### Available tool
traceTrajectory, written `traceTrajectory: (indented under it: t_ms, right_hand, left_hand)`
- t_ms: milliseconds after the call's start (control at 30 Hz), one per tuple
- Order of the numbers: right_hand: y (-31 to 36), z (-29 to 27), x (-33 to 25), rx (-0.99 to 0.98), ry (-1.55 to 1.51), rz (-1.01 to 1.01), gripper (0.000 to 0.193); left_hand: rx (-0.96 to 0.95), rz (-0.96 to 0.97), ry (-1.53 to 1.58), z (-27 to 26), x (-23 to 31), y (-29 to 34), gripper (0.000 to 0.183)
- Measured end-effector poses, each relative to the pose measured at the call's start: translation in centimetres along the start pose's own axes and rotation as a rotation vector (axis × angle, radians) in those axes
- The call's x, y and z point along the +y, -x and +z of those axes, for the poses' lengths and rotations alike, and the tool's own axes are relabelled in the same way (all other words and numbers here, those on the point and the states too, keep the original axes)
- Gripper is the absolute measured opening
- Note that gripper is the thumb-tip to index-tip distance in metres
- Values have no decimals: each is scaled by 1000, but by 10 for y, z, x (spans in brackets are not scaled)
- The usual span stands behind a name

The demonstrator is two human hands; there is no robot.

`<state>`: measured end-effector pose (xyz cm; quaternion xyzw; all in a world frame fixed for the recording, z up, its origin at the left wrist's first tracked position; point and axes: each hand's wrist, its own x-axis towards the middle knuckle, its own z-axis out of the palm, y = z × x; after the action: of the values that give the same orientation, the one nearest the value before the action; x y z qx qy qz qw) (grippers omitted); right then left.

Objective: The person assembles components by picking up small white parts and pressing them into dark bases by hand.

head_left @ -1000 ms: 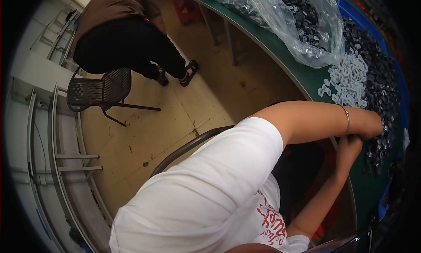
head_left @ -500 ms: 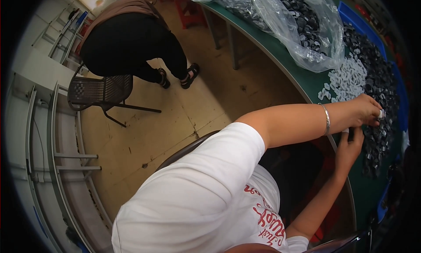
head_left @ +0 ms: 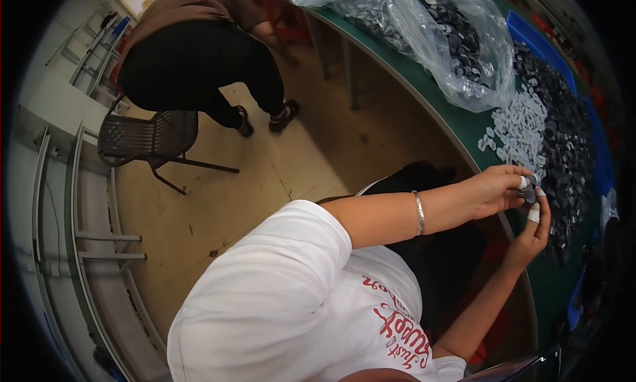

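My left hand (head_left: 500, 191), with a silver bracelet on its wrist, pinches a small dark grey plastic part (head_left: 529, 193) at the table's edge. From below, my right hand (head_left: 530, 239) meets it, its fingertips closed on the same part. White tape wraps several of my fingertips. Just beyond the hands lies a heap of small translucent white plastic pieces (head_left: 520, 127). Beside it spreads a long heap of small black plastic parts (head_left: 570, 157). My fingers cover much of the held part, so its exact shape is hidden.
A clear plastic bag (head_left: 487, 94) of dark parts lies on the green table (head_left: 457, 120). Blue trays (head_left: 540, 44) line its far side. Across the floor, another person (head_left: 199, 64) bends over near a brown chair (head_left: 149, 137). Metal frames (head_left: 79, 236) stand by the wall.
My left hand has drawn back from the black heap toward me, and both hands now meet on a dark part. The other person's arm has come into view, reaching down.
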<state>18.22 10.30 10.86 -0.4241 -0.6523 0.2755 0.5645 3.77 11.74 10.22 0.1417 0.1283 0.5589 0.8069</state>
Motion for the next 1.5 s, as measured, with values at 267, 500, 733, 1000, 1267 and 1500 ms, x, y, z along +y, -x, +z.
traceTrajectory:
  t_ms: [267,500,733,1000,1267,1500]
  right_hand:
    - [46,24,-31,-147,193,-138,18]
    - [70,17,-14,-106,-469,416,19]
    - [86,14,1,-11,-674,613,13]
    - [90,18,-2,-30,-744,621,18]
    - [82,14,-4,-230,108,-149,27]
    - [73,7,-1,8,-248,272,21]
  left_hand:
    - [81,93,-4,-16,-12,51,14]
    - [253,-74,-35,-23,-13,77,18]
    - [339,-193,-2,-36,-16,84,16]
    - [348,-280,-381,-40,-14,89,18]
    - [266,-368,-320,-47,-5,91,24]
    - [278,-278,-371,-49,-1,94,37]
